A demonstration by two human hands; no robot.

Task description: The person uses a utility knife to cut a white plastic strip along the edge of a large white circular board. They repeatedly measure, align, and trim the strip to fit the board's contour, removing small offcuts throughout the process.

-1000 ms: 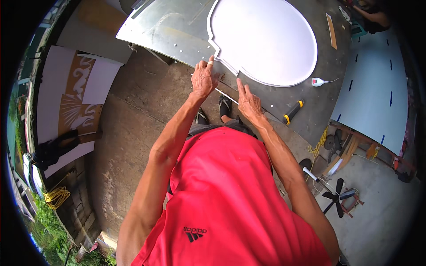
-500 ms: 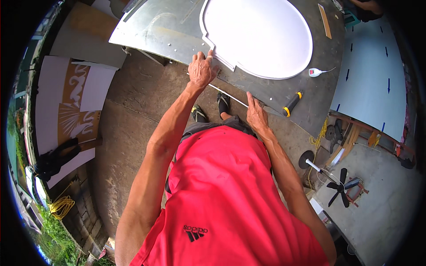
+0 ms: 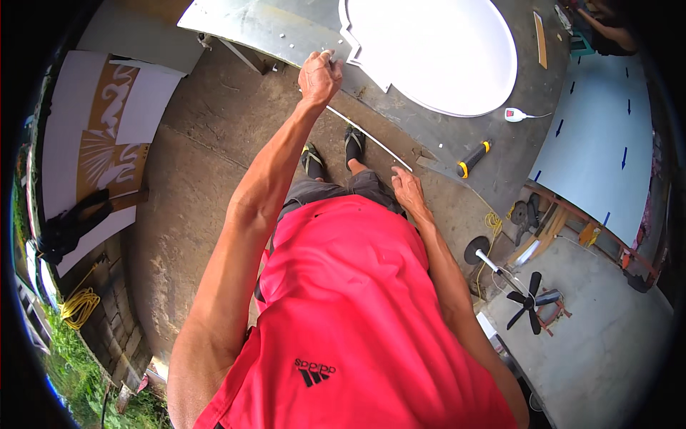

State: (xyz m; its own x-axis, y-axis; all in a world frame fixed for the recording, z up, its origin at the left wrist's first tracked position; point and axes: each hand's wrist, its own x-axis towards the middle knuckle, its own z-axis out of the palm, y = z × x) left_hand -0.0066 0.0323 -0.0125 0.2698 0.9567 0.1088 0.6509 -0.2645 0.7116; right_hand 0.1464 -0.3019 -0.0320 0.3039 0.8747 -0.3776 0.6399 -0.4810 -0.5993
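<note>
At the near edge of the table (image 3: 436, 129), our right hand (image 3: 409, 189) has drawn nearer and right, away from the white rounded panel (image 3: 443, 57), so the work seems to centre on the thin white strip (image 3: 369, 137). It slants from behind our curled left hand (image 3: 321, 77) to just beside our loosely bent right one; we cannot tell whether either grips anything.

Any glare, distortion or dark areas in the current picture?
Head view: fisheye curves the blue sheet and corners go black; head view: the white panel looks nearly washed out, pale glare on the tabletop; head view: the thin white strip stands out against the brown floor.
</note>
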